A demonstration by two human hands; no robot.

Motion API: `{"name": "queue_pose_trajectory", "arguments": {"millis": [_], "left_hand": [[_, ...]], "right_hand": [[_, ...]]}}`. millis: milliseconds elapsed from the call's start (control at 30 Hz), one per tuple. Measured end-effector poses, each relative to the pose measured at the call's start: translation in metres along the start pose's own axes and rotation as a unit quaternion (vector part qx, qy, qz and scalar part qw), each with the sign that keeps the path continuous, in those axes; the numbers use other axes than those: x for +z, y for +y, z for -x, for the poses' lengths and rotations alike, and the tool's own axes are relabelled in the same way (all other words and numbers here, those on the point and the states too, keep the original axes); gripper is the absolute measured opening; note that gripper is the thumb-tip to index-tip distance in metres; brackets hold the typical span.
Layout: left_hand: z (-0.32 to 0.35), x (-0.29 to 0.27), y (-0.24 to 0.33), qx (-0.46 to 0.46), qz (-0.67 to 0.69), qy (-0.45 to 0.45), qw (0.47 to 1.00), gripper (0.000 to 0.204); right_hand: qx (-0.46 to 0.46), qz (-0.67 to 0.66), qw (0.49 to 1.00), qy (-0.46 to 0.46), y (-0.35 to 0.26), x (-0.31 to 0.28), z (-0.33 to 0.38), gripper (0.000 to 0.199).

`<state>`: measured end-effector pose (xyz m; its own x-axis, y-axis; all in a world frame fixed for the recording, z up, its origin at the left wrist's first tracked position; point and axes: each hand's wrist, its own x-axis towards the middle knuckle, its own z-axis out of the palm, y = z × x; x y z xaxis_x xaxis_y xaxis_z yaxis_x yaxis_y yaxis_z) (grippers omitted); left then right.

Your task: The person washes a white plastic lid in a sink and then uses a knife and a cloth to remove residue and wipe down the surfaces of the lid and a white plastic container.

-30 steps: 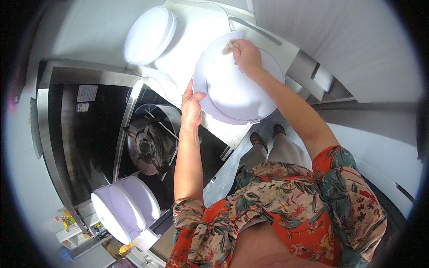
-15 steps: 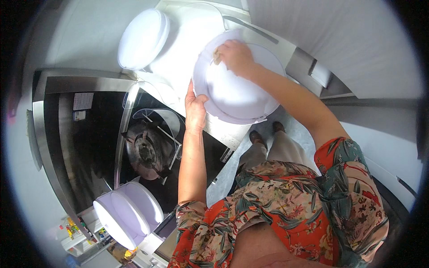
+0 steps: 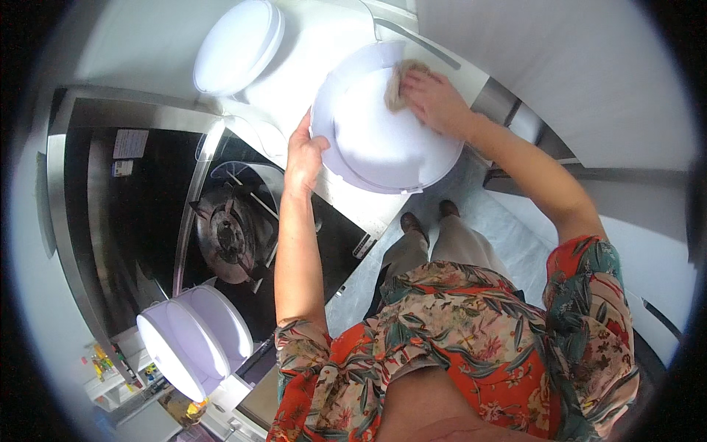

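A large, shallow round white tray (image 3: 361, 140) with a raised rim is in front of me, its near edge jutting past the white counter. My left hand (image 3: 304, 156) grips its left rim, thumb on the inner side and the fingers mostly hidden beneath. Inside the tray, toward the far right, my right hand (image 3: 436, 103) presses a beige cloth (image 3: 396, 85) to the surface. The cloth bunches out past the fingertips. Whether the tray rests wholly on the counter I cannot tell.
Another round white piece (image 3: 239, 48) leans at the far left of the counter (image 3: 317, 37). A gas burner (image 3: 227, 234) on a black hob lies left of my arm. Several round white discs (image 3: 195, 335) stand upright at the lower left. A white wall (image 3: 545, 66) rises at right.
My right hand has moved right across the tray with the cloth, which shows more fully now. The tray and my left hand appear slightly farther left in view.
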<state>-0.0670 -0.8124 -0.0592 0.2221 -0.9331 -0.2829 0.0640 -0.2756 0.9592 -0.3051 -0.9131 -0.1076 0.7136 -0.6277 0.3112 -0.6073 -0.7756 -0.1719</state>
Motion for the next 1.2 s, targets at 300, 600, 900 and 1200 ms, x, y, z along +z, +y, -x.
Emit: {"name": "queue_pose_trajectory", "arguments": {"millis": [300,600,900,1200], "left_hand": [[-0.034,-0.030,0.031,-0.007,-0.128,-0.089,0.988,0.055],[0.084,0.031,0.035,0.309,-0.370,0.235,0.844,0.017],[0.126,0.104,-0.082,0.218,-0.508,0.019,0.833,0.052],[0.128,0.103,-0.087,0.212,-0.517,0.048,0.828,0.055]], "right_hand": [[-0.175,-0.104,0.978,-0.050,-0.067,0.007,0.031,0.026],[-0.095,-0.052,0.994,0.007,-0.062,0.022,0.020,0.030],[-0.157,-0.050,0.986,0.014,-0.069,0.026,-0.014,0.027],[-0.291,-0.093,0.952,-0.026,-0.089,0.053,-0.031,0.028]]}}
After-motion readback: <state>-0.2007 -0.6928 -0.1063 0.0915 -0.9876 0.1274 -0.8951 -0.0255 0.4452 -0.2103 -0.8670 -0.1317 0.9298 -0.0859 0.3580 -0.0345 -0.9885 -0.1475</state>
